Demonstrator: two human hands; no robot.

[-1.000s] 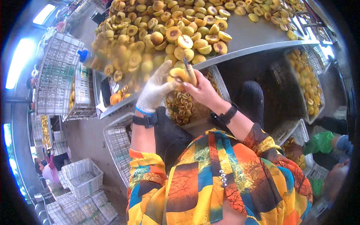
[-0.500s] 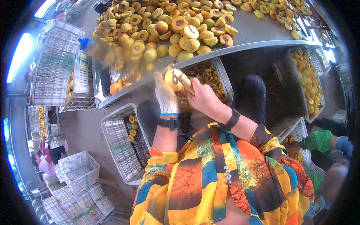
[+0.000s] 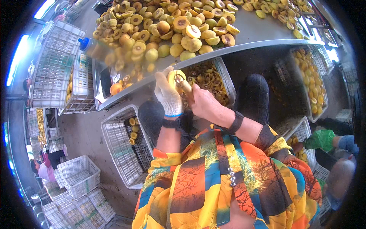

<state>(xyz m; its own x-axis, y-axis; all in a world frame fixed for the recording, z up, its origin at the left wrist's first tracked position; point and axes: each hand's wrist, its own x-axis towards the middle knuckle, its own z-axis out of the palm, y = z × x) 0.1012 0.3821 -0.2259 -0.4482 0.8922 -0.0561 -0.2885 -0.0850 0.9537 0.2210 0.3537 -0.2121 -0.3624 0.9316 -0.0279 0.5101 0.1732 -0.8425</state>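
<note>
My left hand (image 3: 166,95), in a white knit glove with a blue cuff edge, grips a yellow peach half (image 3: 173,77). Its cut side faces my right hand (image 3: 207,102), which is bare and closed around a pitting tool (image 3: 185,87) with a pale wooden handle. The tool's narrow metal end meets the cut face near the brown centre; its exact tip is hard to make out. Both hands are above my lap, just short of the metal table (image 3: 255,47). Behind them, below the table edge, a white crate (image 3: 227,78) holds many brownish-yellow pieces.
Halved peaches (image 3: 160,30) are heaped on the table. A blue-capped bottle (image 3: 85,44) stands at its left. A white crate (image 3: 114,152) with several halves sits by my left leg. Crates (image 3: 57,68) are stacked at left. A co-worker's green sleeve (image 3: 320,140) shows at right.
My right hand has turned and shifted slightly, changing the tool's angle against the peach half. The left hand has tilted the half a little. Both still hold the same things.
</note>
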